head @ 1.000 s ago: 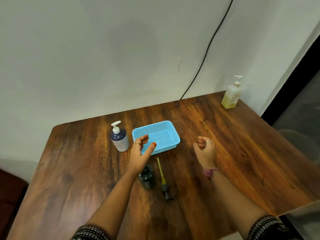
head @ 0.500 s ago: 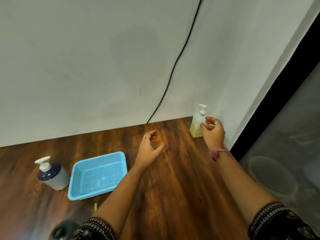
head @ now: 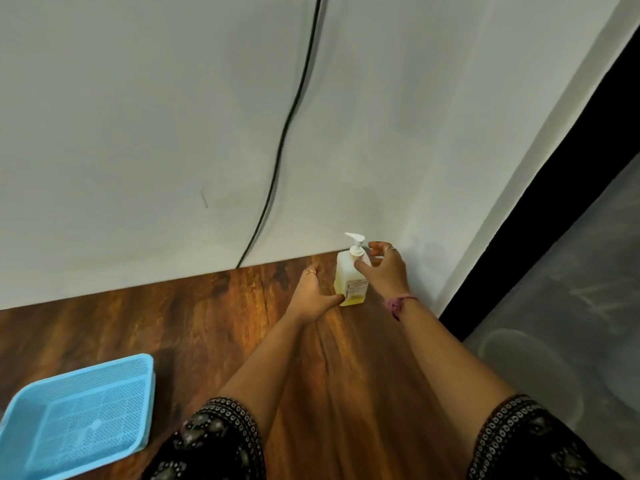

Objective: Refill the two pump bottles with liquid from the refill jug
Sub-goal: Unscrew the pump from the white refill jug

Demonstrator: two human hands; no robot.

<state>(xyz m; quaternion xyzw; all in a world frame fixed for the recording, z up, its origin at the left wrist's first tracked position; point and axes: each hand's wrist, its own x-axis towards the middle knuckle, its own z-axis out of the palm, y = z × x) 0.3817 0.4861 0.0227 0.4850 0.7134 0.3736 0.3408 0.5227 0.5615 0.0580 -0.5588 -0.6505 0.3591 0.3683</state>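
Observation:
A yellow pump bottle with a white pump head stands upright in the table's far right corner, close to the wall. My right hand is on it from the right, thumb on its shoulder and fingers curled beside the pump neck. My left hand lies to its left, thumb tip touching the bottle's base and fingers stretched toward the wall. The dark blue pump bottle and the dark container with its loose pump are out of view.
A light blue mesh basket sits at the lower left of the wooden table. A black cable hangs down the white wall. The table's right edge is close to the bottle; past it is grey floor with a round tub.
My view has swung right and closer to the corner. Both hands have reached forward: the right one has closed onto the yellow bottle, and the left one has come up against its base.

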